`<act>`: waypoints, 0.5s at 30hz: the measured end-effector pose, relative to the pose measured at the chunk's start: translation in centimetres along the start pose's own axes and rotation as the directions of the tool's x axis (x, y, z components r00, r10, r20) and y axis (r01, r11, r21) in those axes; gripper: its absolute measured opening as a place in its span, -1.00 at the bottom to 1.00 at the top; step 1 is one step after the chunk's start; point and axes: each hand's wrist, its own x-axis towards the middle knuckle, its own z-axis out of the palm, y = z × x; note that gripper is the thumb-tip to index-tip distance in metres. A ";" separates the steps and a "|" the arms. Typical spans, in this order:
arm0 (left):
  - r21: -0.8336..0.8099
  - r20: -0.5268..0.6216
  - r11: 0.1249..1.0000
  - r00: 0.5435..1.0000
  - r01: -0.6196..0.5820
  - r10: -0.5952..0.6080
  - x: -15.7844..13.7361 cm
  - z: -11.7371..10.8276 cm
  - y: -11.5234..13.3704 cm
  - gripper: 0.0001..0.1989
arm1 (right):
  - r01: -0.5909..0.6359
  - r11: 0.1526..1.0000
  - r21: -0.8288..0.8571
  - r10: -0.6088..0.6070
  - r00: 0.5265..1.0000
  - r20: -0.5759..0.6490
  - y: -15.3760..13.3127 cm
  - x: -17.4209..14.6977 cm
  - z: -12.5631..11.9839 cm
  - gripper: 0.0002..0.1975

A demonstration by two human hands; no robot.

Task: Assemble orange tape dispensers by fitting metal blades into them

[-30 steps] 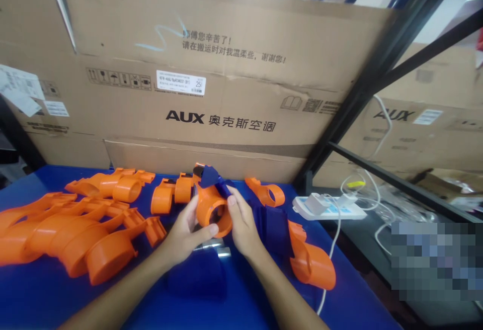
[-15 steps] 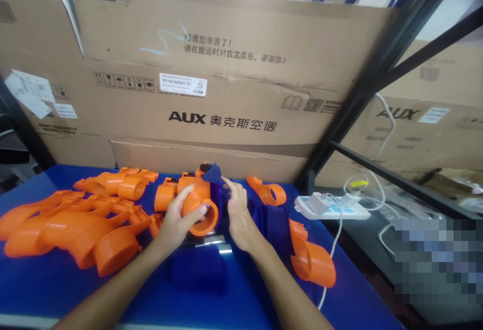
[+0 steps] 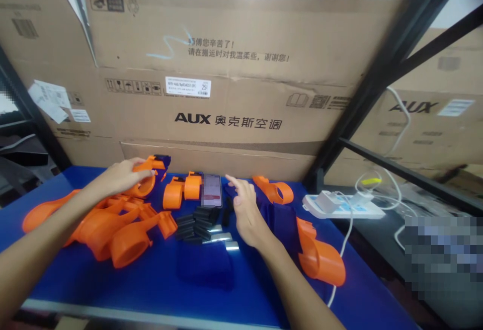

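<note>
My left hand (image 3: 130, 173) is closed round an orange plastic tape dispenser (image 3: 145, 186) with a dark blue piece at its tip. It is over the back left of the table, beside other orange dispensers. Near the middle, my right hand (image 3: 244, 208) has its fingers stretched out and holds nothing. Just left of it stands a phone (image 3: 212, 190) with a lit screen. Below the phone lies a pile of black strips (image 3: 194, 224), with several shiny metal blades (image 3: 219, 238) beside them. Dark blue pieces (image 3: 279, 224) lie to the right of my right hand.
Several orange dispensers (image 3: 128, 249) are heaped at the left of the blue table (image 3: 151, 295). Two orange rings (image 3: 172, 195) stand left of the phone. More orange parts (image 3: 322, 262) lie at the right. A power strip (image 3: 343, 207) with white cables is at the right edge; cardboard (image 3: 226, 93) stands behind.
My left hand has carried the orange dispenser from the middle to the back left, uncovering the phone and black strips. My right hand has parted from the dispenser and stays near the middle.
</note>
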 end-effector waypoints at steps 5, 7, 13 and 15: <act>0.119 0.059 0.993 0.998 -0.021 0.014 1.2 2.7 -0.4 -0.40 | 0.003 1.000 0.031 -0.004 0.999 0.041 0.5 0.1 0.1 -0.45; 0.212 0.094 0.977 0.995 -0.035 0.015 1.4 3.5 -0.1 -0.43 | 0.004 0.999 0.043 -0.006 0.998 0.056 0.6 0.1 0.1 -0.46; 0.350 0.142 0.934 0.990 -0.067 0.018 1.9 5.9 0.5 -0.51 | 0.014 0.999 0.050 -0.018 0.996 0.090 0.5 0.1 -0.1 -0.47; 0.348 0.143 0.935 0.989 -0.074 0.025 1.7 6.5 0.8 -0.47 | 0.016 0.999 0.050 -0.021 0.995 0.099 0.4 0.1 -0.2 -0.46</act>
